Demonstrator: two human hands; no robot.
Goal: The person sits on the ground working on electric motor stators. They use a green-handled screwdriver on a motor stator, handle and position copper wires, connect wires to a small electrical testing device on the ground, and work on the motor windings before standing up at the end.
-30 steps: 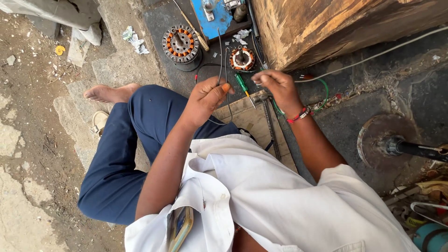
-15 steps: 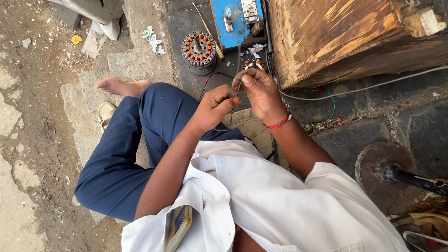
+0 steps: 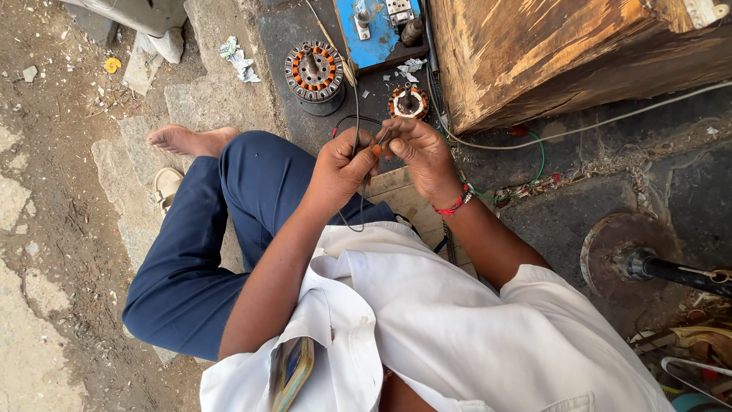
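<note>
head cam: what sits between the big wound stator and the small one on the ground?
In the head view, between the large stator and the small stator, a thin stick and dark wire cross the dark ground; otherwise bare.

Outdoor work place on the ground, in daylight.

On the left is dry dirt ground (image 3: 46, 252) with small stones and litter. Rough stone slabs (image 3: 198, 99) lie beside it. To the right the floor (image 3: 579, 183) is dark and stained. A big worn wooden box (image 3: 564, 53) stands at the top right. A blue board (image 3: 377, 34) lies next to it. A round rusty metal base (image 3: 621, 255) is at the right side.
</note>
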